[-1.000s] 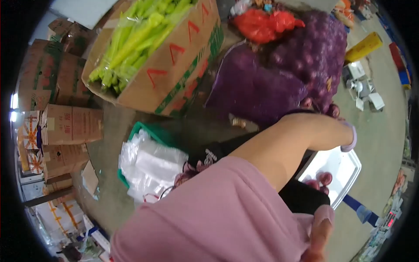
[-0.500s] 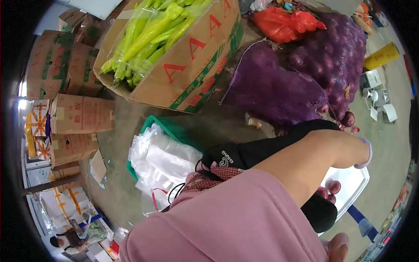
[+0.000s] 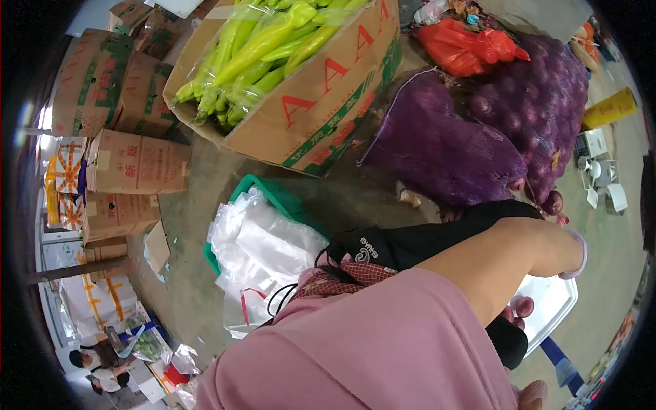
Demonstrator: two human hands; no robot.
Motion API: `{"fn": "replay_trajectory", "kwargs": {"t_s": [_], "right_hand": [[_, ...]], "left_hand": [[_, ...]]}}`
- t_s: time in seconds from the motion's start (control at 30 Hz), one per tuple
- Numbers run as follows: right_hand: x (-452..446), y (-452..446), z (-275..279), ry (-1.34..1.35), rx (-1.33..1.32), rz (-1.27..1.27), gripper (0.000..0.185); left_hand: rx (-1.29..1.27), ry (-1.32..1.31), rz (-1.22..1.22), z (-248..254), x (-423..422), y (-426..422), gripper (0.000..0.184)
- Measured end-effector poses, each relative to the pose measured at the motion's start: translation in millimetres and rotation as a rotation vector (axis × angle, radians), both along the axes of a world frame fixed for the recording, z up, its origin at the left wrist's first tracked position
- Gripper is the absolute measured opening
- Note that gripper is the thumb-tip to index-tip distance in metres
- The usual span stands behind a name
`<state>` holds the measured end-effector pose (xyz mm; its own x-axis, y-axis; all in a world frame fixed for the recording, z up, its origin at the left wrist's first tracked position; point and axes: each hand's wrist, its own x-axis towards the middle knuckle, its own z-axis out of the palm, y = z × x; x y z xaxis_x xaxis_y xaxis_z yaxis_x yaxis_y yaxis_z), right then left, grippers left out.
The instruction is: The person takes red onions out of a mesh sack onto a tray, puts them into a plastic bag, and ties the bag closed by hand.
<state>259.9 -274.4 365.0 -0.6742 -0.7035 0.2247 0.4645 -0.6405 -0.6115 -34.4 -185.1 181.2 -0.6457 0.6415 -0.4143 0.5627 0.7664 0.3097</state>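
My left arm comes out of a pink sleeve and reaches across my black-clad knee. At its far end a pale purple band shows round the wrist of my left hand; the fingers are hidden from view. Below that arm lies a white tray, with several red onions at its near side. At the bottom edge only a small part of my right hand shows, its fingers mostly cut off. Nearest beyond the left arm are purple mesh sacks of onions, with a few loose onions beside them.
A cardboard box of long green peppers stands at the top. A green crate holds clear plastic bags. Stacked cartons line the left. A red bag lies by the sacks. People are in the background.
The view has shifted, so the box, crate and sacks sit slightly further right and mostly lower. A second person shows in the background. My left arm keeps nearly the same pose.
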Motion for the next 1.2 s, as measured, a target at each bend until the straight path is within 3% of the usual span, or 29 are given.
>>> {"fn": "replay_trajectory", "kwargs": {"t_s": [0.4, 0.5, 0.57, 0.67, 0.73, 0.83, 0.97, 1.03, 1.2], "right_hand": [[-1, 5, -1, 0.005, -0.057, 0.021, 0.048], [2, 5, -10, 0.044, -0.133, 0.008, 0.052], [-1, 8, -16, 0.069, -0.2, 0.021, 0.054], [-11, 24, -22, 0.117, -0.201, -0.006, 0.057], [-12, 43, -6, 0.0, 0.033, -0.189, 0.062], [-15, 64, -3, 0.032, 0.137, -0.27, 0.052], [-9, 86, -12, -0.04, 0.141, -0.345, 0.047], [0, 100, -26, -0.077, 0.189, -0.557, 0.048], [19, 120, -43, -0.199, 0.193, -0.815, 0.04]], "left_hand": [[0.068, 0.042, 0.025, 6, 9, -19, 0.02], [0.293, 0.144, 0.06, 21, 42, -39, 0.019], [0.029, 0.069, -0.006, 59, 48, -53, 0.035], [0.27, 0.076, -0.169, 43, 26, -57, 0.031], [0.353, 0.044, -0.177, 34, 13, -50, 0.033], [0.437, 0.007, -0.047, 42, 13, -51, 0.033], [0.559, -0.01, 0.028, 41, 12, -56, 0.034], [0.584, -0.04, 0.019, 45, 10, -52, 0.034], [0.633, -0.143, -0.021, 47, 14, -55, 0.03]]}}
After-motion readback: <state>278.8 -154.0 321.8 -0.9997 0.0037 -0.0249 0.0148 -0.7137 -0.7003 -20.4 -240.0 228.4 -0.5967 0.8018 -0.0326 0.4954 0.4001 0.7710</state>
